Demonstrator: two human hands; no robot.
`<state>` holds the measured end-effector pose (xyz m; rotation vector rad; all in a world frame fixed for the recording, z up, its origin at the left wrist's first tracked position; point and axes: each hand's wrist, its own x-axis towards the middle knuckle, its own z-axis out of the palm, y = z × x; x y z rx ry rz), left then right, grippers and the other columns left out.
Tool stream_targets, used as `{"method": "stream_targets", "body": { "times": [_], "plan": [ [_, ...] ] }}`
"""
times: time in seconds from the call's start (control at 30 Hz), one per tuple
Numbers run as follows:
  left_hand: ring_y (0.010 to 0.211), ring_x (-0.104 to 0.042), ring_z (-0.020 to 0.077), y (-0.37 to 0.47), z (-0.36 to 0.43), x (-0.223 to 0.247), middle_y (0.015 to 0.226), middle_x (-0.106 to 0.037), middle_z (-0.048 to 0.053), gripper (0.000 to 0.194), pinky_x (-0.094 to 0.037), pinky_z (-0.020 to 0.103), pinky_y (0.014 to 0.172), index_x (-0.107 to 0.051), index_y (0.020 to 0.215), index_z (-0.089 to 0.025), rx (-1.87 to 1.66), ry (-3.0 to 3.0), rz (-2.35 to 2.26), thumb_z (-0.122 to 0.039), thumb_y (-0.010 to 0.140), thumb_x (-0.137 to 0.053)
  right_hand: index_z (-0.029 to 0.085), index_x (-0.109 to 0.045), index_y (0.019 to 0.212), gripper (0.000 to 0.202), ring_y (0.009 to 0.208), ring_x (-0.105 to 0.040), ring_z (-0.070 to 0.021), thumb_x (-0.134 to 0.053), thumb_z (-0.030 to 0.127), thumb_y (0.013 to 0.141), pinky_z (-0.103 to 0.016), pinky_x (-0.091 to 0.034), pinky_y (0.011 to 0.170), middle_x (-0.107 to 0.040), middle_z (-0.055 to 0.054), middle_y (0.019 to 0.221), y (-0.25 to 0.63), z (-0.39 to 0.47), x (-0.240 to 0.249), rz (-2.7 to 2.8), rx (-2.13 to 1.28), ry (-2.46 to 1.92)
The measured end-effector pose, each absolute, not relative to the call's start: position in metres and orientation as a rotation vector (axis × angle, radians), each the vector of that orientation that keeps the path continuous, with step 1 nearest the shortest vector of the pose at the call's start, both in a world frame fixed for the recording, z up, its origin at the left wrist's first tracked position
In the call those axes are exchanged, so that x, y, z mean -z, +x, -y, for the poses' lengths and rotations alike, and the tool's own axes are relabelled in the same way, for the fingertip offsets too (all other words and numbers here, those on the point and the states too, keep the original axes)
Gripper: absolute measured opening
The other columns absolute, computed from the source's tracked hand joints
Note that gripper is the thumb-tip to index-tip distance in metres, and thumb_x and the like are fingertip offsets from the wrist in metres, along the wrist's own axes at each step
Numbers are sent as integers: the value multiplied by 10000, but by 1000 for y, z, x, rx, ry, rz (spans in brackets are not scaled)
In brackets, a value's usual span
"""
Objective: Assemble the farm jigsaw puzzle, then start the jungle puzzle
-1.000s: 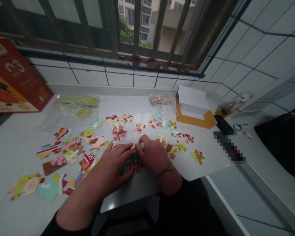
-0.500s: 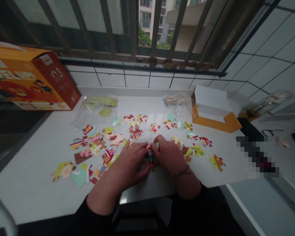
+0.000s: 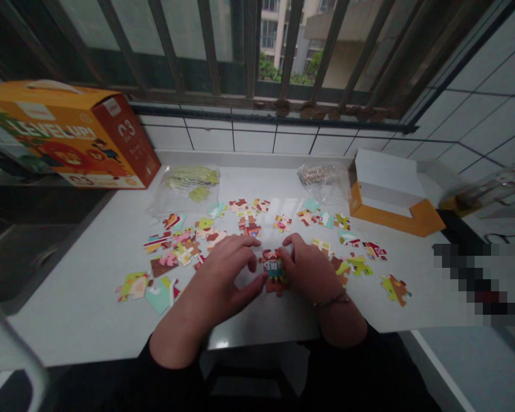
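Observation:
Between my hands on the white counter lies a puzzle section [image 3: 274, 272] showing a small figure in blue and green. My left hand [image 3: 227, 274] is spread at its left side, the thumb by its edge. At its right side my right hand [image 3: 306, 266] rests with its fingers apart, the fingertips near its upper right edge. Many colourful puzzle pieces lie around, some joined in a cluster [image 3: 171, 254] at the left, others such as a green and brown piece [image 3: 395, 289] at the right. My forearms hide part of the pieces.
An orange and red box [image 3: 68, 137] stands at the back left. Beside it lies a clear bag with green pieces [image 3: 193, 180]. Another clear bag [image 3: 321, 180] and an open orange-and-white box [image 3: 386, 194] sit at the back right, below a barred window.
My left hand has moved off the figure section and opened, and my right fingers have spread, so more of the section shows. The view has shifted left.

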<state>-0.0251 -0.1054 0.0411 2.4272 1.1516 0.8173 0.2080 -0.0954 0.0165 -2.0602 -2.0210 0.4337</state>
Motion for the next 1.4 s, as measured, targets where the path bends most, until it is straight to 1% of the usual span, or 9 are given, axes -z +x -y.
{"method": "stream_targets", "body": {
  "times": [0.1,0.23,0.33,0.43,0.6,0.73,1.17,1.3,1.4],
  "plan": [
    [1053,-702,259,-59,106,-70,1076,-762,78,239,-562,434,999,-599,887,-249,-952,2286,-1634,-410,1061,-564,204,-669,1203,183,864,-736,-233,-527,304,1146,-318,-344,684,-779,-59,900,209,95,-15,2017,-381,-2072],
    [830,-698,288,-110,109,-88,895,-742,70,378,-527,406,765,-693,914,-243,-433,2049,-2129,-560,1018,-513,204,-685,1139,216,837,-711,-219,-496,309,1149,-316,-330,682,-774,-68,911,211,94,-13,2013,-348,-2065],
    [820,-729,316,-135,114,-82,944,-805,89,400,-524,421,760,-750,893,-263,-60,1981,-2020,-617,941,-570,212,-692,1148,217,796,-680,-215,-502,317,1142,-318,-299,678,-769,-66,903,212,93,-15,1933,-343,-2118],
    [832,-742,322,-141,120,-70,1022,-830,97,359,-530,416,753,-766,892,-269,37,1974,-1911,-619,861,-692,218,-697,1173,216,756,-640,-215,-511,322,1135,-323,-266,671,-753,-58,870,213,92,-19,1825,-350,-2161],
    [849,-746,314,-122,122,-57,972,-786,85,338,-547,386,747,-740,886,-253,84,2023,-1829,-493,700,-890,227,-711,1138,215,733,-601,-213,-529,339,1111,-319,-259,656,-710,-39,805,218,90,-21,1670,-396,-2118],
    [806,-734,301,-111,122,-52,937,-759,82,321,-538,366,712,-708,851,-238,155,2019,-1895,-377,652,-919,234,-724,1104,220,712,-588,-208,-540,353,1089,-310,-277,658,-695,-25,773,222,88,-17,1589,-384,-2071],
    [837,-735,293,-107,124,-54,848,-748,46,231,-519,353,718,-683,829,-248,155,2099,-1758,-327,714,-866,223,-732,1121,328,701,-610,-220,-493,444,1087,-310,-338,680,-672,-14,741,233,79,-5,1483,-325,-1960],
    [1049,-758,355,-101,121,-52,1166,-788,163,364,-586,443,899,-729,1106,-209,-21,2183,-1891,-521,923,-769,232,-732,1125,325,695,-606,-216,-503,458,1081,-309,-341,680,-669,-8,734,232,80,-3,1499,-328,-1942],
    [1268,-693,410,-92,114,-43,1359,-733,242,420,-548,521,1088,-710,1268,-159,-153,2339,-1991,-492,1012,-688,241,-732,1085,309,707,-610,-212,-510,456,1074,-303,-347,682,-665,-3,722,230,82,-6,1538,-367,-1948]
  ]
}}
